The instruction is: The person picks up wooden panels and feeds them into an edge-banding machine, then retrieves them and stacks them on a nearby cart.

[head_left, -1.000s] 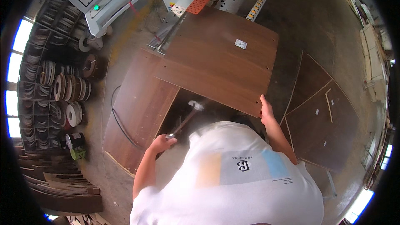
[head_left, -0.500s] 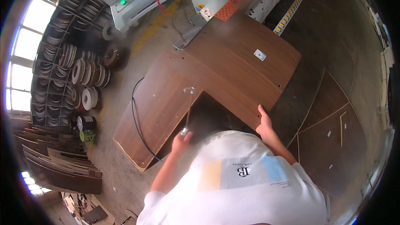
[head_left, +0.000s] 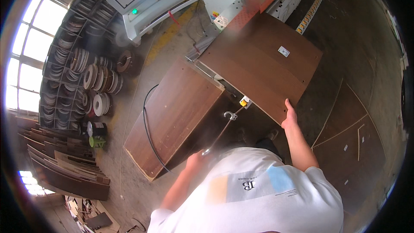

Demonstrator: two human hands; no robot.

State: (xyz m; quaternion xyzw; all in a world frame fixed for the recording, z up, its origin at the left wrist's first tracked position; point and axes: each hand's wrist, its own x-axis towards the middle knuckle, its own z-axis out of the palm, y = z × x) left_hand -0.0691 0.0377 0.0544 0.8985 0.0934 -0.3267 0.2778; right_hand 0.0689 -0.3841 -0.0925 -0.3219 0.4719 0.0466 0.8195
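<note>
My right hand [head_left: 290, 115] grips the near corner of a brown wood-grain board [head_left: 263, 62], thumb on top and the other fingers hidden below. The board bears a small white label and has several small holes near its edges; its far end lies at the orange part of a machine. My left hand [head_left: 196, 160] is closed round the near end of a thin metal rod [head_left: 221, 134], which has a silvery hook-shaped piece at its far end. That end is close to a small yellow and white part [head_left: 245, 102] below the board's near edge.
A brown wood-grain block or stack [head_left: 172, 116] stands left, crossed by a black cable [head_left: 148, 133]. Ahead is a machine with a control panel [head_left: 148, 0]. Rolls of edging [head_left: 101, 80] fill racks at left, above leaning boards [head_left: 64, 164]. Brown panels [head_left: 353, 146] lie right.
The board has shifted away and to the right, uncovering a gap beside the stack and the yellow and white part. My left hand and the rod have moved right; my right hand still grips the board.
</note>
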